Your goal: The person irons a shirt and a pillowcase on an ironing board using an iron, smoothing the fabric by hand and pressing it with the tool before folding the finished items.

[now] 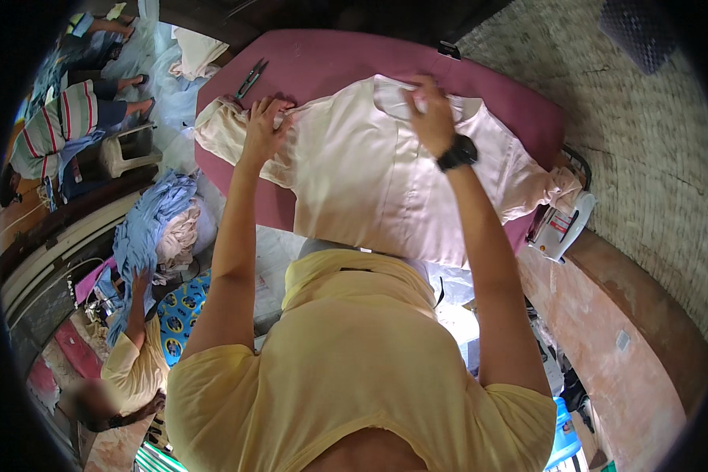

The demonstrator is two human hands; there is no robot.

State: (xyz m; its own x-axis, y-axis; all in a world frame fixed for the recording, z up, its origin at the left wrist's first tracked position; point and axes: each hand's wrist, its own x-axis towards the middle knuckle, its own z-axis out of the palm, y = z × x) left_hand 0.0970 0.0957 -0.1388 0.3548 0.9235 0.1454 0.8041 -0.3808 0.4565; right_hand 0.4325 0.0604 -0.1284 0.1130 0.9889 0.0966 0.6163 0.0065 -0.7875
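Note:
A pale pink blouse (370,181) lies spread face up across a maroon padded ironing board (322,59). Its neckline points away from me and its lower edge hangs toward my waist. At the left shoulder and sleeve, my left hand (267,130) rests on the cloth with fingers apart. My right hand (431,118), with a black watch on its wrist, is at the neckline, thumb and fingers closed on the collar edge; the fingertips are slightly blurred. The left sleeve lies bunched near the board's edge, and the right sleeve's gathered cuff reaches the right end.
Thread snips (252,79) lie on the board's far left. A white iron (562,228) stands at its right end. A co-worker at lower left handles blue cloth (153,220); another person sits at upper left near a pale stool (130,149). A woven wall (606,118) borders the right.

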